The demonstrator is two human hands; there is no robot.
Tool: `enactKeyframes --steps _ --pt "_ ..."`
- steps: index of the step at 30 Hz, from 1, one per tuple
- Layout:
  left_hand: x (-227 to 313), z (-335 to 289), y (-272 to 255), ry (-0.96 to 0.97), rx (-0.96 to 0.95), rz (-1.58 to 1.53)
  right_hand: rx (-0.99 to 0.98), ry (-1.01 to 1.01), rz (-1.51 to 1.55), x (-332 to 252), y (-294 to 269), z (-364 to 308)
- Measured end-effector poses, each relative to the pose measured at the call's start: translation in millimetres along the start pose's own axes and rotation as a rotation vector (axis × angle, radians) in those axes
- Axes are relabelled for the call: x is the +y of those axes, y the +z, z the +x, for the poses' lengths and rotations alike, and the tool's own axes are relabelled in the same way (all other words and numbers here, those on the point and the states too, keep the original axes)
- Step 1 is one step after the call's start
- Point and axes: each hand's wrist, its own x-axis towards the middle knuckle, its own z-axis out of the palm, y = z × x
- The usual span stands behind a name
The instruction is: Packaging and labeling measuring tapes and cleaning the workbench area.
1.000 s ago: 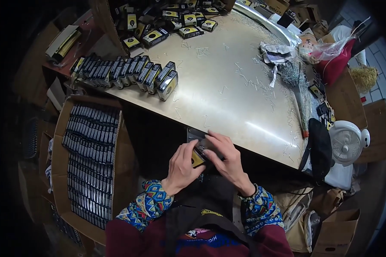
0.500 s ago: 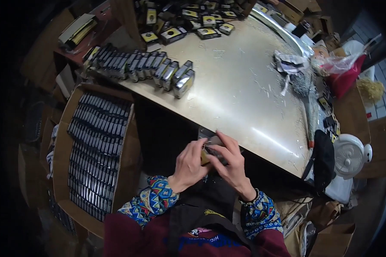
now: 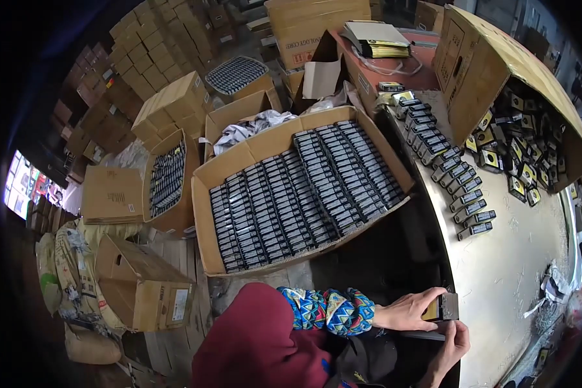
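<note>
My left hand (image 3: 405, 313) has its grip around the small black-and-yellow box (image 3: 448, 307) at the counter (image 3: 498, 284) edge; my right hand (image 3: 452, 351) is just beside it, hold unclear.

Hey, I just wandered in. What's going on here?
A person at a metal-topped table is handling a small yellow-and-dark box by its near edge. The left hand grips it, while the right hand is close below; whether that one touches it is unclear. Similar boxes stand in a line on the table, others lie loose by a tipped carton, and an open carton beside the table holds packed rows.
</note>
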Motion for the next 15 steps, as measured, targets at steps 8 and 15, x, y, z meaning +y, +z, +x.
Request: enactKeyframes --steps 8,15 --pt "5.7 -0.1 13.2 0.228 -0.119 0.273 0.007 -0.295 -0.531 -19.7 -0.6 -11.4" --pt "17.8 9.7 -14.9 0.068 0.073 0.313 0.180 -0.336 -0.304 -30.9 9.8 -4.2"
